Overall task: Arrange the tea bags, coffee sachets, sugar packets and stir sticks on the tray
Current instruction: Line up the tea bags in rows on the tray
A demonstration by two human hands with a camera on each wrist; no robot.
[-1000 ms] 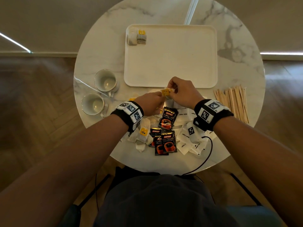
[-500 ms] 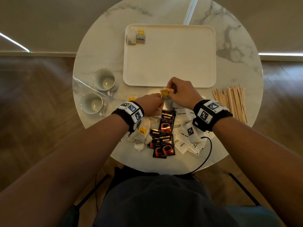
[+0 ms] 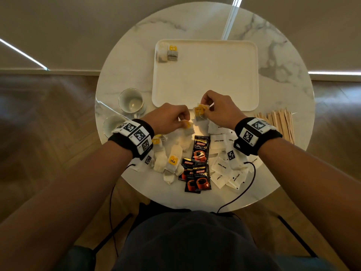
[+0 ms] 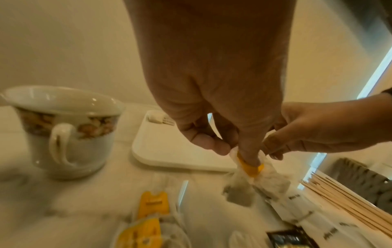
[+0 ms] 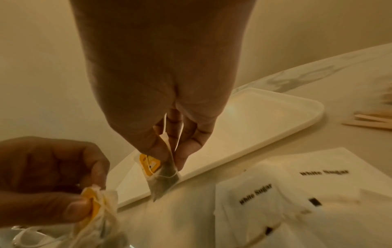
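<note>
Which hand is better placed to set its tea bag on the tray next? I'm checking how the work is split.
The right hand, probably. Its tea bag hangs at the tray's near edge, while the left hand pinches its bag back over the pile.

1. "KOPIKO SUPREMO" stands in red and gold on the black foil coffee sachets on the round white marble table.
2. "TEA" is printed on the yellow paper tag of a white tea bag.
3. "White Sugar" runs in black on the white paper sugar packets.
</note>
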